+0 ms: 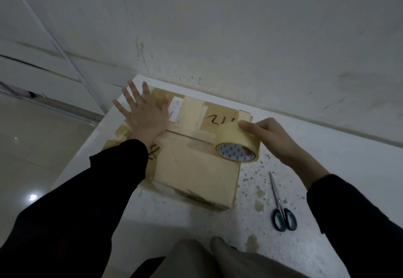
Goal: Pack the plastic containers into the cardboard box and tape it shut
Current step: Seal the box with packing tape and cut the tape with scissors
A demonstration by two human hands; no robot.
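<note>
Box point(192, 168) sits on the counter point(327, 168) near the wall, flaps down, so the contents are hidden. Old tape patches cover the top. The label point(174, 112) print is too small to read. The black marker scrawl is partly covered by the roll and by the left sleeve.

Left hand point(146, 112) lies flat with fingers spread wide, pressing the far-left of the box top. Right hand point(268, 136) pinches the tape roll point(236, 144) by its upper rim. The roll stands on edge at the box's right side. Can't tell if a strip is pulled out along the seam.

Scissors point(281, 208) lie closed on the counter, right of the box, not touching it. The counter's near edge is cut off by the person's legs.
</note>
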